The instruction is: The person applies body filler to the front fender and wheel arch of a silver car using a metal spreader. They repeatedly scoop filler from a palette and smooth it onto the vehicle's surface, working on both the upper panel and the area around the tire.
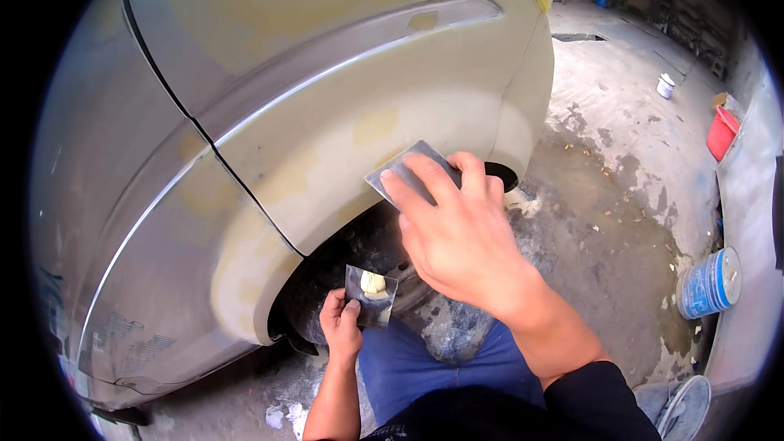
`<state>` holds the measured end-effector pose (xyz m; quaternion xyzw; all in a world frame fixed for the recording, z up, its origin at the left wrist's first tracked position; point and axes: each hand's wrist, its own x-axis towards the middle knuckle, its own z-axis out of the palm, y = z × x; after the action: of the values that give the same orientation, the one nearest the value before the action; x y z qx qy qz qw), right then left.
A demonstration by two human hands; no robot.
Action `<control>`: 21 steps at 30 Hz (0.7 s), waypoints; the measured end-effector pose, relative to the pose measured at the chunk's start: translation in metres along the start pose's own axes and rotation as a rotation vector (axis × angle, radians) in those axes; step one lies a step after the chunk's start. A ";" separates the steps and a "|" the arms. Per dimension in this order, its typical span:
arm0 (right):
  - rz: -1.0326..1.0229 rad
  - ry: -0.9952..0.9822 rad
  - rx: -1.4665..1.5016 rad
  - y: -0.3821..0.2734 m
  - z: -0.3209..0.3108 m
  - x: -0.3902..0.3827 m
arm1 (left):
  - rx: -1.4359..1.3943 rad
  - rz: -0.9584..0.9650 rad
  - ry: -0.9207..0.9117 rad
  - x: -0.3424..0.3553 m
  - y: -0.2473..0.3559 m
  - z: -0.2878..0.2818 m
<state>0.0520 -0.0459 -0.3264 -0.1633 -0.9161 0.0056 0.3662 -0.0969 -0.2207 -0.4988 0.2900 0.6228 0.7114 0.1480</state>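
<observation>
My right hand (pixel 457 233) presses a thin grey metal spreader (pixel 406 170) flat against the lower edge of a car body panel (pixel 327 90), just above the wheel arch. The panel is grey with pale yellowish filler patches. Lower down, my left hand (pixel 341 322) holds a small square metal plate (pixel 371 296) with a lump of cream-coloured filler on it, in front of the dark tyre (pixel 371 249). My knees in blue trousers are below both hands.
A black panel seam (pixel 204 135) runs down the car body. On the stained concrete floor at the right lie a blue tub on its side (pixel 709 282), a red bucket (pixel 722 132) and a small white pot (pixel 665 86).
</observation>
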 end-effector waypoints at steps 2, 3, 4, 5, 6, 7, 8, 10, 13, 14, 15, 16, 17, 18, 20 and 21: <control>0.011 -0.025 -0.036 -0.007 0.002 0.005 | 0.001 -0.012 -0.021 -0.002 -0.001 -0.001; 0.009 -0.014 -0.035 -0.011 0.005 0.004 | 0.003 -0.014 -0.034 -0.003 -0.002 -0.005; 0.012 -0.025 -0.038 -0.013 0.006 0.003 | 0.005 -0.015 -0.048 -0.004 -0.003 -0.008; 0.016 -0.035 -0.040 -0.015 0.008 0.001 | 0.012 -0.012 -0.048 -0.003 -0.003 -0.011; 0.026 -0.051 -0.049 -0.015 0.009 -0.002 | 0.014 -0.013 -0.056 -0.003 -0.004 -0.011; 0.020 -0.044 -0.029 -0.013 0.011 -0.005 | 0.017 -0.015 -0.064 -0.003 -0.003 -0.010; 0.015 -0.037 -0.009 -0.010 0.014 -0.008 | -0.008 -0.009 -0.055 -0.003 -0.002 -0.007; 0.007 -0.023 0.031 -0.005 0.011 -0.015 | -0.052 0.013 -0.039 -0.002 0.008 0.000; -0.012 -0.006 0.177 0.003 -0.008 -0.036 | -0.219 0.060 -0.072 -0.019 0.037 0.005; -0.083 0.017 0.358 0.005 -0.005 -0.042 | -0.293 0.084 -0.067 -0.028 0.048 0.004; -0.135 0.035 0.491 0.013 -0.010 -0.051 | -0.419 0.109 -0.116 -0.030 0.057 0.018; -0.197 0.058 0.648 0.017 -0.008 -0.058 | -0.514 0.069 -0.114 -0.034 0.065 0.023; -0.242 0.039 0.808 0.016 -0.002 -0.067 | -0.571 0.064 -0.101 -0.038 0.078 0.033; -0.274 0.026 0.975 0.015 0.001 -0.076 | -0.634 0.055 -0.097 -0.039 0.089 0.047; -0.328 -0.021 1.231 0.002 0.018 -0.093 | -0.651 0.083 -0.080 -0.040 0.096 0.054; -0.305 -0.031 1.236 0.004 0.020 -0.097 | -0.655 0.096 -0.066 -0.042 0.100 0.055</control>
<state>0.1050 -0.0689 -0.4064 0.2106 -0.7619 0.4834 0.3762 -0.0163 -0.2186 -0.4080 0.2788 0.3415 0.8702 0.2198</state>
